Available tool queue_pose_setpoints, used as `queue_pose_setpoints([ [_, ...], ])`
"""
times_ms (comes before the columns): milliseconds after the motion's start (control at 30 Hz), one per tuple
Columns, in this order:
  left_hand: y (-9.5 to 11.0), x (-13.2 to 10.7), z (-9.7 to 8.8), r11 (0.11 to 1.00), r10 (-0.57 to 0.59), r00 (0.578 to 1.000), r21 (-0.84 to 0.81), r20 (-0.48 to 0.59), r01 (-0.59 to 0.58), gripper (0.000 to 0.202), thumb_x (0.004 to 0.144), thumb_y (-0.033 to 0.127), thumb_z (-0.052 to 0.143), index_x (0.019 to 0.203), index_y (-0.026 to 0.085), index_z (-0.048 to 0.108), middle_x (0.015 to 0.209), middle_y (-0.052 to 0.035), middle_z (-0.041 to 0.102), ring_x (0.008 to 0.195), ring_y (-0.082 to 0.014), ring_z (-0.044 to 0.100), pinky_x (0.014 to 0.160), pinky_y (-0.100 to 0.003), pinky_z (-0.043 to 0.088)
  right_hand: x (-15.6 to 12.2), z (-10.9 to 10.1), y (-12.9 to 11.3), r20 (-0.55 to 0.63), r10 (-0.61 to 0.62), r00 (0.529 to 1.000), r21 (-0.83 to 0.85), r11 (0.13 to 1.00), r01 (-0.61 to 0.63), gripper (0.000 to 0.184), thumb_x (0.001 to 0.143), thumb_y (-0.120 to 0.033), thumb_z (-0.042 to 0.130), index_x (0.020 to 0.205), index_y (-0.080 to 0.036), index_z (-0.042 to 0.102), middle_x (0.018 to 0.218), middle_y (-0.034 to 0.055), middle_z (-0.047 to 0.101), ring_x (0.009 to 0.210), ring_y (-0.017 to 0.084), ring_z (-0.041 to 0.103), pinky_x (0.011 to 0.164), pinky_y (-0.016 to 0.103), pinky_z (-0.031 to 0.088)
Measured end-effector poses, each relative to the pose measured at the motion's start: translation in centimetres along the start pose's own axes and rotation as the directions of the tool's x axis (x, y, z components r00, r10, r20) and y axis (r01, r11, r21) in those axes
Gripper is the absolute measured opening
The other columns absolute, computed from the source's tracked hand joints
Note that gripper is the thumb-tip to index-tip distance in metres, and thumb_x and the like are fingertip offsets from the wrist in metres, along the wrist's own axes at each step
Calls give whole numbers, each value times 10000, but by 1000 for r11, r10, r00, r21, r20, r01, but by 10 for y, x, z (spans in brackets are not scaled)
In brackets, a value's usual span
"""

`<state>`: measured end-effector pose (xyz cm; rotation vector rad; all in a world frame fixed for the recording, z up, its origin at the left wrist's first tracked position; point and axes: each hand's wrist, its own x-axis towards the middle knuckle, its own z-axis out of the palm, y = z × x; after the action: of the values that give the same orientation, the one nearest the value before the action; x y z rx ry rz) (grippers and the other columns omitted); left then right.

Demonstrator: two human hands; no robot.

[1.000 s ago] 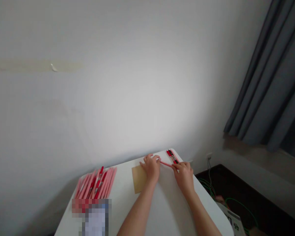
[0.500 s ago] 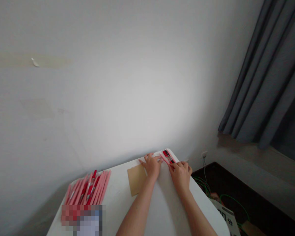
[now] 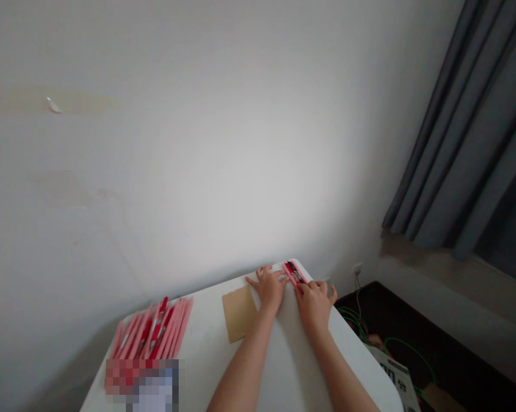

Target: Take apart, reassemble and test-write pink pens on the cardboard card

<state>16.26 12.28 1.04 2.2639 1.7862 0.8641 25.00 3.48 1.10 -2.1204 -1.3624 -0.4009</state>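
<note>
At the table's far right corner lie slim pink strips beside red-and-black patterned ones. My left hand rests on the white table with its fingers spread, its thumb side touching the leftmost pink strip. My right hand has its thumb and index finger closed on the near end of that strip, while its other fingers stick out to the right. A tan rectangular card lies flat to the left of my left hand, partly covered by my forearm.
A row of several pink and red strips lies on the table's left side, above a pixelated patch. The white table meets the wall behind. Beyond its right edge are green cables and a printed box on the floor. A grey curtain hangs right.
The leftmost pink strip has shifted right, closer against the red-and-black ones. My left hand has moved slightly right with it; my right hand has hardly moved.
</note>
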Motion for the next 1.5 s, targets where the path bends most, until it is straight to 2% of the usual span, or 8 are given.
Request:
queue_pose_setpoints([
  [367, 2, -2, -5, 1000, -2, 1000, -12, 25, 2, 221, 845, 422, 548, 992, 376, 707, 1278, -25, 569, 1257, -311, 369, 1070, -726, 50, -1, 2, 3, -21, 21, 1000, 10, 1000, -21, 252, 902, -303, 482, 828, -232, 712, 861, 76, 693, 962, 270, 487, 1009, 555, 124],
  [533, 2, -2, -5, 1000, -12, 999, 3, 51, 12, 213, 850, 410, 538, 990, 412, 698, 1276, -12, 567, 1263, -309, 373, 1037, -772, 38, -1, 2, 3, -19, 35, 999, 26, 999, -34, 255, 903, -291, 476, 839, -233, 716, 854, 74, 694, 963, 272, 486, 1011, 555, 116],
  [667, 2, -1, -6, 1000, -20, 998, 7, 64, 19, 218, 842, 422, 545, 997, 409, 698, 1288, -11, 564, 1269, -302, 362, 1052, -759, 37, -2, 2, 3, -21, 52, 998, 39, 998, -51, 252, 901, -303, 483, 851, -236, 721, 852, 72, 697, 962, 272, 488, 1009, 548, 122],
  [967, -3, -3, -13, 1000, -8, 999, 27, 51, 7, 224, 830, 424, 572, 1018, 404, 691, 1282, -16, 564, 1265, -306, 386, 1063, -740, 120, -4, 3, 5, -54, 50, 997, 49, 998, -47, 259, 898, -300, 471, 887, -226, 720, 871, 81, 694, 976, 274, 485, 1004, 506, 158],
  [1100, -13, -4, -25, 999, -1, 998, 49, 69, -3, 260, 829, 426, 576, 1076, 425, 660, 1322, -7, 539, 1277, -275, 390, 1091, -667, 200, -6, 3, 4, -70, 29, 997, 82, 996, -23, 245, 890, -275, 477, 880, -232, 718, 876, 65, 692, 971, 261, 481, 998, 469, 182],
  [1267, -29, -15, -44, 999, -24, 999, 46, 40, 22, 254, 841, 412, 563, 1073, 404, 666, 1301, -6, 564, 1246, -245, 441, 1103, -576, 257, -12, 4, -2, -64, -61, 996, 199, 977, 73, 235, 884, -237, 480, 895, -231, 715, 890, 60, 694, 958, 237, 497, 962, 413, 244],
  [1433, -46, -36, -67, 997, -5, 1000, 78, 27, 2, 266, 853, 356, 540, 1077, 317, 679, 1134, -21, 664, 1083, -187, 560, 1018, -363, 386, -20, 4, -12, -34, -175, 984, 324, 929, 176, 222, 873, -200, 494, 923, -233, 708, 921, 59, 681, 983, 231, 510, 908, 357, 315],
  [1500, -52, -45, -78, 995, -8, 1000, 103, 13, 7, 268, 855, 341, 530, 1077, 302, 676, 1094, -17, 679, 1038, -176, 580, 968, -317, 408, -21, 4, -18, -8, -228, 974, 373, 903, 214, 226, 870, -185, 493, 944, -227, 703, 924, 58, 675, 981, 226, 521, 903, 345, 334],
])
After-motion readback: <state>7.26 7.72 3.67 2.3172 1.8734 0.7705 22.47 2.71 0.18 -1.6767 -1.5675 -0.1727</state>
